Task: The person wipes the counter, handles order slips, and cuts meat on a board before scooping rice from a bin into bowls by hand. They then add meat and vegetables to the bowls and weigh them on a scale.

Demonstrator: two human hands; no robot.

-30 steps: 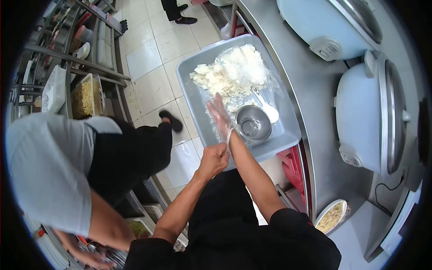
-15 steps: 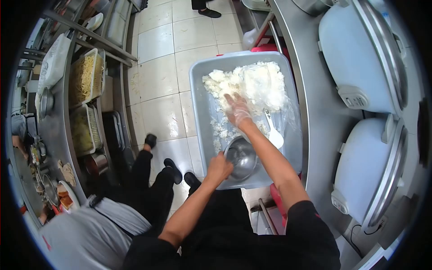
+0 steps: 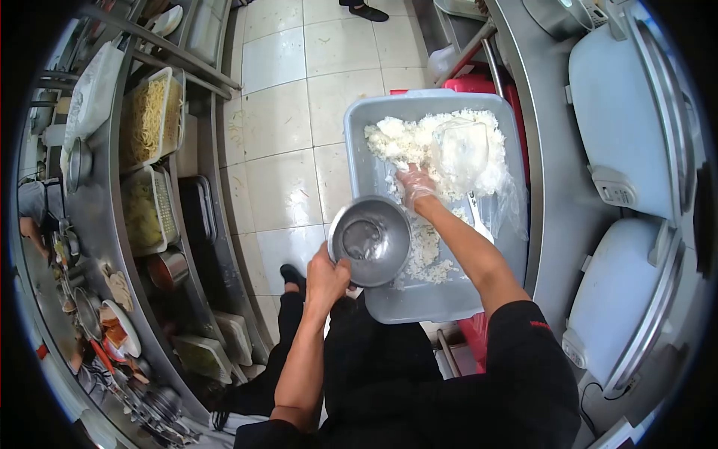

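Left hand (image 3: 327, 275): bare, grip closed firmly on the rim of a metal bowl (image 3: 372, 241), at the side toward the person. Thumb visible at the rim; other fingers partly hidden. Bowl mouth faces the camera. Bowl overlaps the near left corner of a grey-blue tub (image 3: 419, 305) in view; contact between the two cannot be told.

Right hand (image 3: 415, 185): in a clear plastic glove, reaching into the tub, fingers at the near edge of the white rice (image 3: 393, 138). Fingertips hidden among the grains; cannot tell whether the grip is wide or narrow, or holds any rice.

Rice: main heap at the far end of the tub, loose grains scattered nearer, below the right hand and beside the bowl. Clear plastic film (image 3: 511, 209) at the right side of the tub, beside the heap. White paddle (image 3: 479, 217) lies in the tub to the right of the right forearm, which hides part of it.

Surroundings: metal desk (image 3: 546, 112) along the right side of the tub, carrying two rice cookers, one farther (image 3: 628, 112), one nearer (image 3: 621, 292). Left, across the tiled floor (image 3: 277, 120): a basket of noodles (image 3: 152, 120). Another person's dark shoe (image 3: 369, 13) at the top of the view.
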